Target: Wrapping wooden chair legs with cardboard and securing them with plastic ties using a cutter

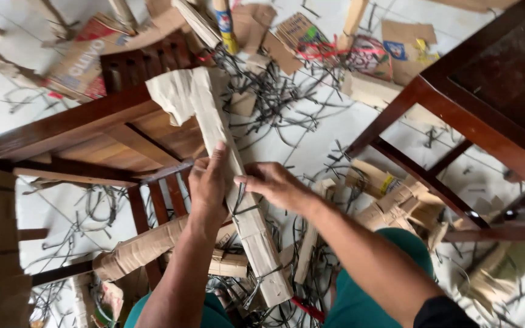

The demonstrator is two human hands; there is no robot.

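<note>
Down between the knees, a long chair leg wrapped in brown cardboard (238, 200) slants from the upper left toward the lower middle, its loose paper end flaring over the wooden chair frame (86, 130). The left hand (209, 188) is closed around the wrap at its middle, thumb up along the paper. The right hand (274, 185) presses against the wrap from the other side, fingers curled at a thin black strap (245, 210) that circles it; how firmly it grips I cannot tell.

The wrapped leg looks stiff and fairly heavy inside, while its cardboard skin seems soft, loose and easy to tear, so the banded middle seems the surest hold.

Cut black straps (274, 97) litter the white tiled floor (311, 146). At the top lie a flattened brown carton with red print (83, 61), a yellow and blue tube (226, 27), and a cardboard scrap with a blue label (396, 48). A dark wooden table (487, 91) stands on the right.
</note>
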